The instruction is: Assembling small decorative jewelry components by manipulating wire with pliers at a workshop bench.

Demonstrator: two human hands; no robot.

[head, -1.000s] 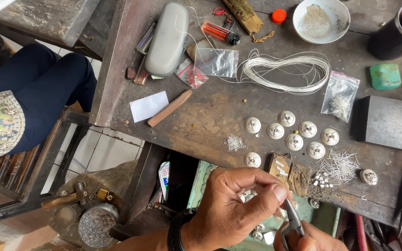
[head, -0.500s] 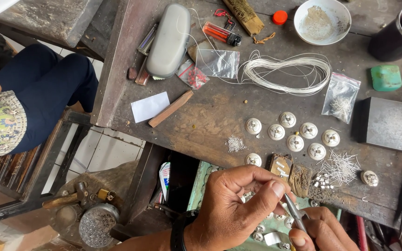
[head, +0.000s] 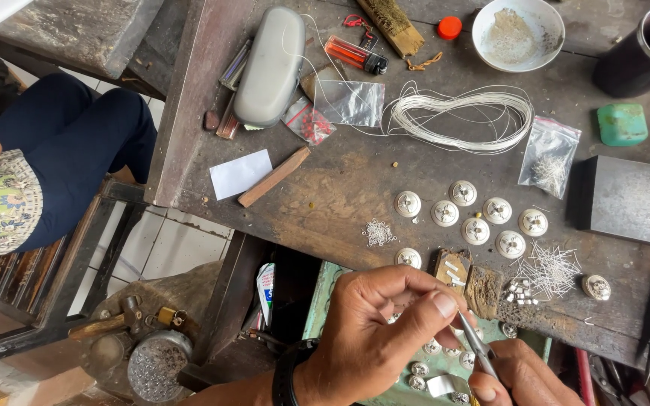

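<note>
The left hand (head: pixel 385 338) is pinching something tiny between thumb and forefinger, fingers curled nearly closed; what it is gripping is too small to tell. The right hand (head: pixel 520 376) is holding tweezers (head: pixel 479 353), closed around their handle, with the tips meeting the left fingertips. Both are working just below the bench (head: pixel 415 188) edge, over a green tray (head: pixel 430 376) of small round silver pieces. More such discs (head: pixel 475 218) are lying on the bench above the hands, with a wire coil (head: pixel 460 113) farther up.

To do this well, I would judge that the left hand should be bracing steady while the tweezers are closing gently, so the piece is not springing away.

Compared with a second ago, the right hand is sitting higher in view and the tweezers are showing more fully; the bench items are lying unchanged.
</note>
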